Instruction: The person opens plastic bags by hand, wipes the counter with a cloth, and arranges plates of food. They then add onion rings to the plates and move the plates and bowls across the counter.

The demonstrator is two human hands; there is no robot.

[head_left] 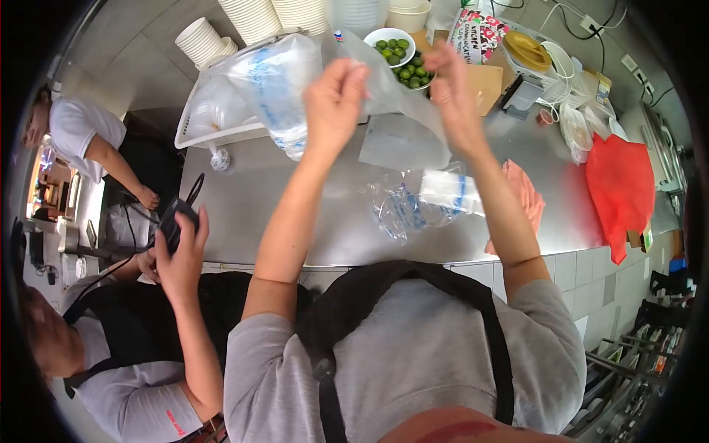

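A translucent plastic bag (391, 92) is stretched between my two hands above the steel table. My left hand (336, 100) is closed, pinching the bag's left side. On the right, my right hand (456, 103) has curled fingers, slightly blurred, at the bag's other edge. Below the bag lies a flat translucent sheet (384, 144). Nearer to me, a crumpled clear wrapper with blue print (402, 207) rests beside a white packet (449, 188). Behind the bag, a white bowl of green limes (391, 48) is partly visible, with more limes (413, 74) just in front of it.
A white tray (221, 136) holds large plastic bags (269, 81) at the left. Stacked cups (244, 18) line the back. A pink bag (523, 193) and red bag (620, 181) lie right on the steel table (325, 221). Nearby, a co-worker's hand (181, 251) holds a black device.
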